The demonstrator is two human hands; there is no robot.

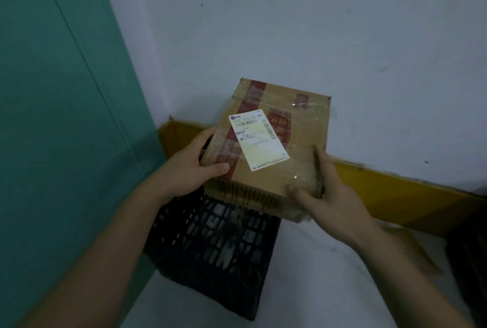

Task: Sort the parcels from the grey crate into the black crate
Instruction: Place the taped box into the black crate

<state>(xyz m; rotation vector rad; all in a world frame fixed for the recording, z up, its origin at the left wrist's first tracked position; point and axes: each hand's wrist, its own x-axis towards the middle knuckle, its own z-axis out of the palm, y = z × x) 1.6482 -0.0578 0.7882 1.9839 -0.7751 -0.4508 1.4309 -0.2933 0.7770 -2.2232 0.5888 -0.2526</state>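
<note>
Parcel, a taped cardboard box, is held above the black crate, probably so that its label can be read. It is gripped at both near corners: left hand and right hand, fingers curled round its edges.

We see a matt brown cardboard parcel wrapped in glossy clear tape, with a smooth white paper label. Black crate looks like latticed plastic; wall matt, scuffed paint.

parcel above crate, between hands
</note>
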